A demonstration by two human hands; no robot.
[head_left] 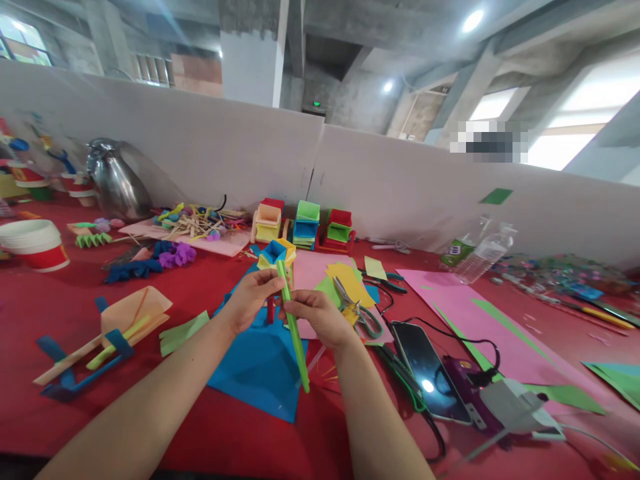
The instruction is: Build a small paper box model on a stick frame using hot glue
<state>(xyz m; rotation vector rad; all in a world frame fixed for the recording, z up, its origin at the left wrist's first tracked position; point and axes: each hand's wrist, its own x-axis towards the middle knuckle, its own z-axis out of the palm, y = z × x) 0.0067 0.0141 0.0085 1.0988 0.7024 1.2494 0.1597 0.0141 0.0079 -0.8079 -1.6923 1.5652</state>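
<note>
Between my two hands is a long, narrow strip of folded green paper (297,340), slanting down toward me. My left hand (256,293) pinches it near its upper end. Slightly lower, my right hand (316,315) grips the same strip with thumb and fingers. Below it lies a sheet of blue paper (255,373) on the red table. Just beyond my hands stands a small folded-paper piece in blue and yellow (277,253). Scissors (357,308) rest on yellow and green paper scraps to the right of my right hand.
Three coloured paper box models (306,223) stand against the white partition (200,147). At left are a paper-and-stick model (107,340), stacked paper cups (35,245) and a steel jug (117,177). A phone (430,370), cables, pink paper (480,327) and plastic bottles (487,252) occupy the right.
</note>
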